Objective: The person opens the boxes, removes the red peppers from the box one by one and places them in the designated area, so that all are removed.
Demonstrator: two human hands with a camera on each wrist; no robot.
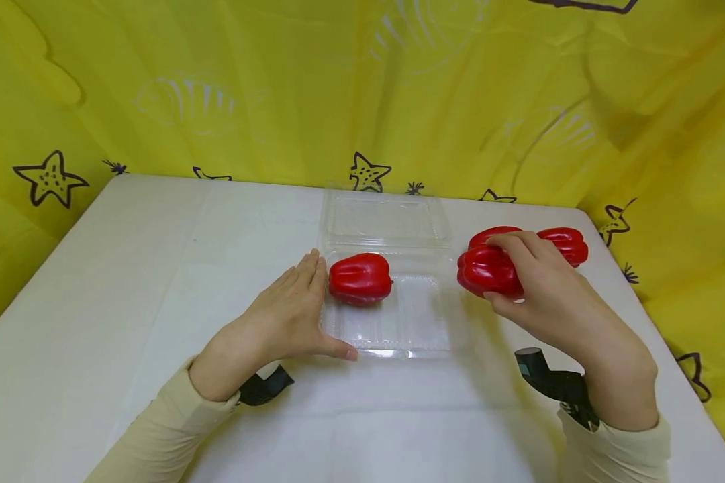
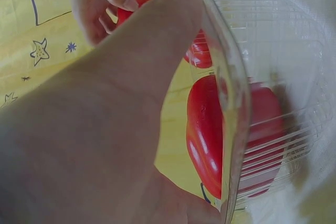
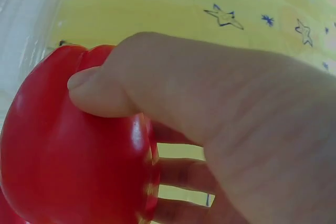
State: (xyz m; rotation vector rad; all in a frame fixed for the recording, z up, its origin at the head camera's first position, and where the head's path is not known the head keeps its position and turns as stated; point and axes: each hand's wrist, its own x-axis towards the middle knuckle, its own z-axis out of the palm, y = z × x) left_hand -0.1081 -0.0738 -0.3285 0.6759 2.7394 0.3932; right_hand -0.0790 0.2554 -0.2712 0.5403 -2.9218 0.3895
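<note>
A clear plastic clamshell container (image 1: pixel 407 353) lies on the table with its lid (image 1: pixel 387 220) folded back. One red bell pepper (image 1: pixel 360 279) sits on its side in the left part of the base. My left hand (image 1: pixel 278 322) rests along the container's left edge, fingers straight and thumb stretched along the front rim. To the right of the container, my right hand (image 1: pixel 550 295) grips another red bell pepper (image 1: pixel 488 272); in the right wrist view the thumb presses on that pepper's side (image 3: pixel 73 145). Whether the held pepper touches the table is hidden.
Two more red peppers lie at the right, one pepper (image 1: pixel 494 233) behind the held one and another pepper (image 1: pixel 566 245) beyond my right hand, partly covered. A yellow patterned curtain (image 1: pixel 290 100) hangs behind and beside the white table (image 1: pixel 368 436).
</note>
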